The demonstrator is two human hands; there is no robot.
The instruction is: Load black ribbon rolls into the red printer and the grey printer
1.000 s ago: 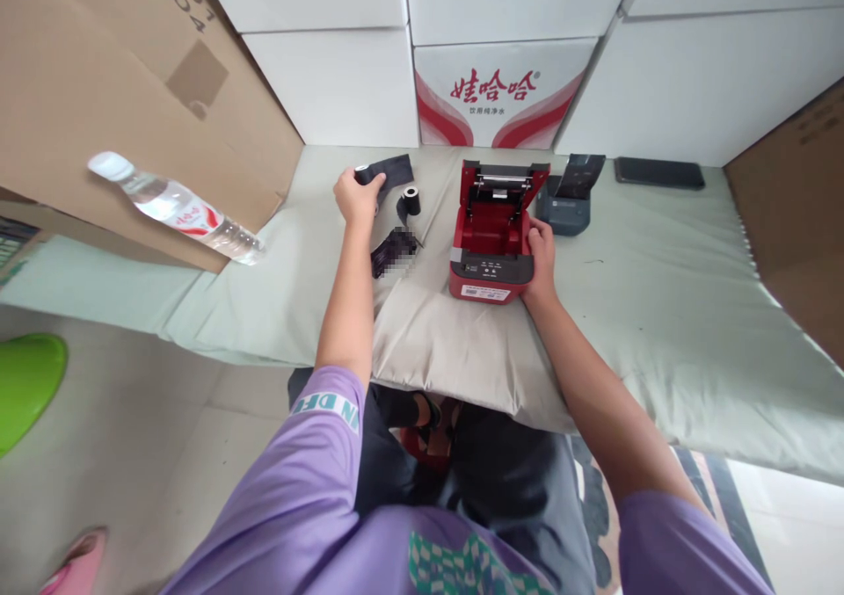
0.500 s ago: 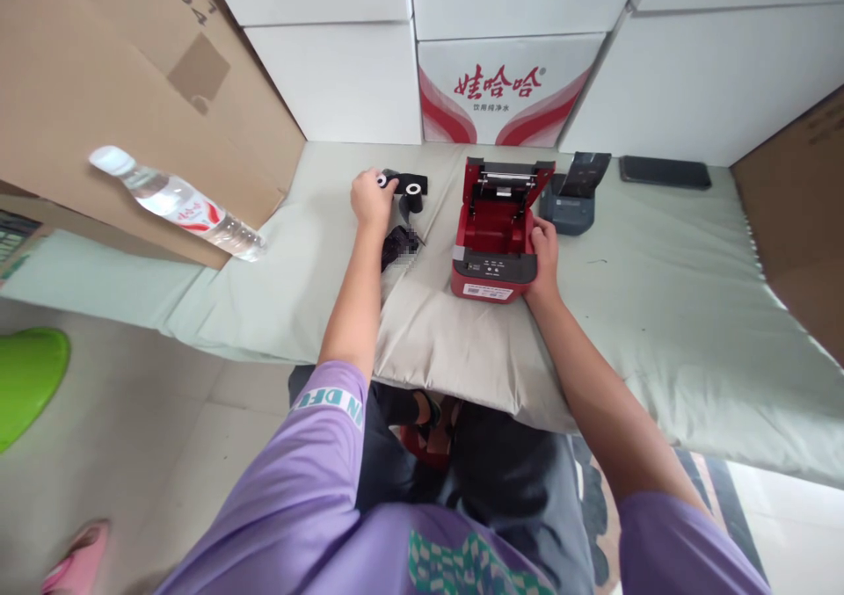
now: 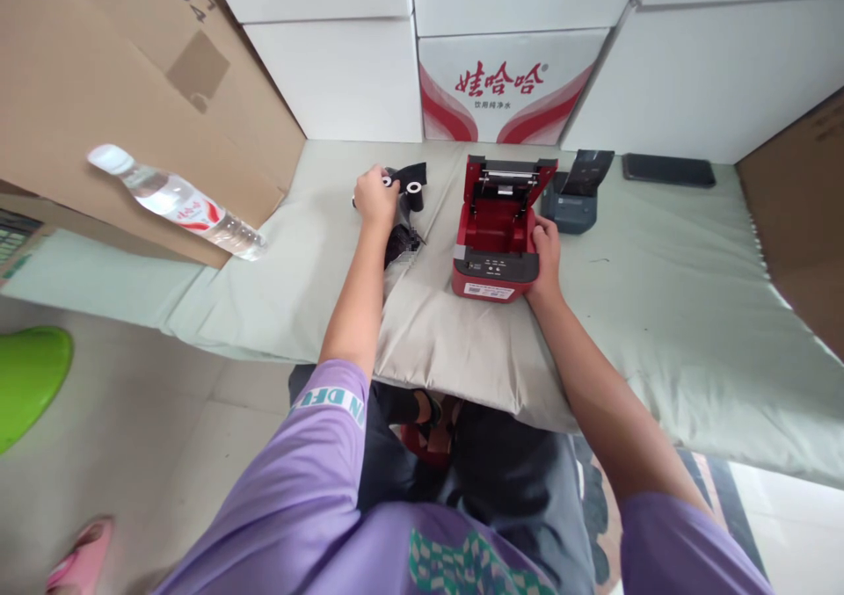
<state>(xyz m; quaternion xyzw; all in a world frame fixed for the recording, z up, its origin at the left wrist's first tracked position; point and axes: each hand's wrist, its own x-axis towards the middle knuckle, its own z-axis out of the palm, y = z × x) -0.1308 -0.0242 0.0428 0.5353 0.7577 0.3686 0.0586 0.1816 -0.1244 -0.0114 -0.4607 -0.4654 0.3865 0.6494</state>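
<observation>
At the back left of the covered bench, my left hand (image 3: 375, 196) is closed on a small black roll (image 3: 387, 182) with a white core, mostly hidden by the fingers. Beside it stands a second black roll (image 3: 414, 194), also with a white core. A loose black strip (image 3: 410, 173) shows just behind the rolls. Nearer me lies a crumpled black bundle (image 3: 396, 242), partly blurred out. My right hand (image 3: 546, 257) grips the right side of a red label printer (image 3: 496, 265). The printer's lid stands up and its red inner bay is exposed.
A dark blue device (image 3: 571, 213) with a black strip sticking up sits right of the printer, and a black phone (image 3: 668, 170) lies farther right. A water bottle (image 3: 178, 204) leans at the left by a cardboard box (image 3: 132, 76). White cartons (image 3: 330, 81) line the back.
My left hand has shifted slightly right with the roll. The black strip behind the rolls now slants upward at its right end. My right hand and the printer stay nearly still.
</observation>
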